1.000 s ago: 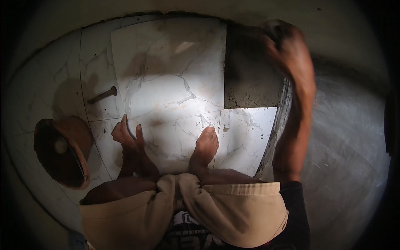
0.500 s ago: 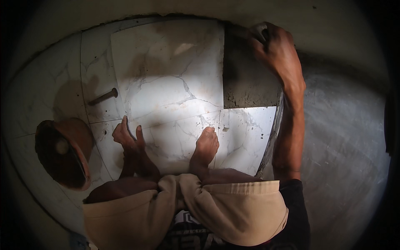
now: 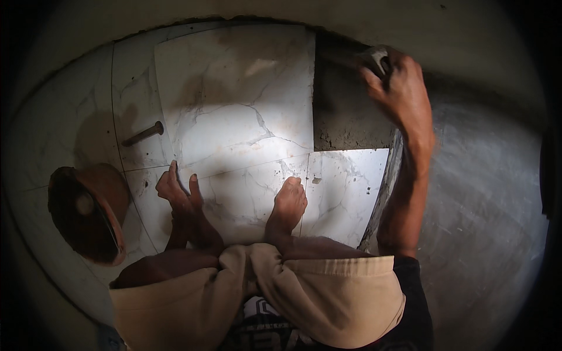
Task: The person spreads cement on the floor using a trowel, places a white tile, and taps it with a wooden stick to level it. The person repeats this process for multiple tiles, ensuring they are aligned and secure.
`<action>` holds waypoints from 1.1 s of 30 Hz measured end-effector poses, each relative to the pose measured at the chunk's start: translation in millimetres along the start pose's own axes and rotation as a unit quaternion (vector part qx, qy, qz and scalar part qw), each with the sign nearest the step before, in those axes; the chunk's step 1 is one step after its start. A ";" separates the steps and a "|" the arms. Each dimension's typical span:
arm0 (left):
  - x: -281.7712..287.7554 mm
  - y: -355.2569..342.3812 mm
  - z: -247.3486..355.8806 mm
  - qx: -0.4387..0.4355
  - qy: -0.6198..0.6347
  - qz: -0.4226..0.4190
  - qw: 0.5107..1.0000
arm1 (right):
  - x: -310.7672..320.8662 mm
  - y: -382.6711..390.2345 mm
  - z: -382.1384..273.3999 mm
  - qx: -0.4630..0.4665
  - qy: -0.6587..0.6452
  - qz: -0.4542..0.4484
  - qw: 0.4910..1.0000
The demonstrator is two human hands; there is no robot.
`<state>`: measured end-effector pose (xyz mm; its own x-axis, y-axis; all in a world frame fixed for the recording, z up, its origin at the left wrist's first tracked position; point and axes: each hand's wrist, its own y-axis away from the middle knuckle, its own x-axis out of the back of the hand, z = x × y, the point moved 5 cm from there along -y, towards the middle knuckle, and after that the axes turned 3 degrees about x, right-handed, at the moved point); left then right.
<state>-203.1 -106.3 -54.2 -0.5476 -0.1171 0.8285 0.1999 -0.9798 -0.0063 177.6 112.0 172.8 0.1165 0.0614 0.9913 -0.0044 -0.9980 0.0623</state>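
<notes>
My right hand (image 3: 398, 88) reaches to the far right and closes around a grey trowel-like tool (image 3: 374, 57). Its blade is blurred and dim, so I cannot make out its full shape. Beneath lies a dark grey mortar bed (image 3: 351, 126), bounded by the wall and the marbled tiles. Low between my knees, what looks like my left hand (image 3: 175, 190) rests over the tiles with forefinger and thumb apart, holding nothing. A loose-looking white marbled tile (image 3: 234, 88) lies left of the mortar, its edge overlapping the tiles around it.
A short metal rod with a flared head (image 3: 143, 134) lies on the left tiles. A reddish-brown bucket (image 3: 111, 187) tilts beside it. My right foot (image 3: 287, 205) stands on a tile. Bare grey floor (image 3: 480, 205) spreads to the right, and a wall (image 3: 269, 11) borders the far side.
My right hand, with the tool, has moved a little nearer and to the right over the mortar. The left hand stays in place.
</notes>
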 end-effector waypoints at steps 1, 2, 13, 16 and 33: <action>-1.0 0.5 -2.1 -0.008 -0.007 -0.001 1.000 | -0.1 -4.3 -2.4 -0.042 -0.064 -0.048 0.996; -2.3 2.0 -5.5 -0.017 -0.015 -0.002 1.000 | 4.5 -2.5 -4.2 -0.024 -0.046 -0.006 0.999; -0.1 0.9 -2.7 -0.022 -0.016 0.007 1.000 | 18.9 21.5 -8.5 -0.042 -0.108 -0.017 0.993; 3.0 -3.0 3.0 -0.025 -0.004 0.011 1.000 | 12.5 20.9 -3.7 -0.054 -0.139 -0.035 0.988; 0.6 1.1 -4.6 -0.033 -0.009 0.029 0.999 | 31.8 13.2 -2.4 -0.071 -0.087 0.001 0.994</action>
<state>-206.9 -108.2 -56.3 -0.5223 -0.1726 0.8351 0.1776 -0.9798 -0.0914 178.9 100.8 205.4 0.2860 0.0439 0.9572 -0.1437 -0.9857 0.0881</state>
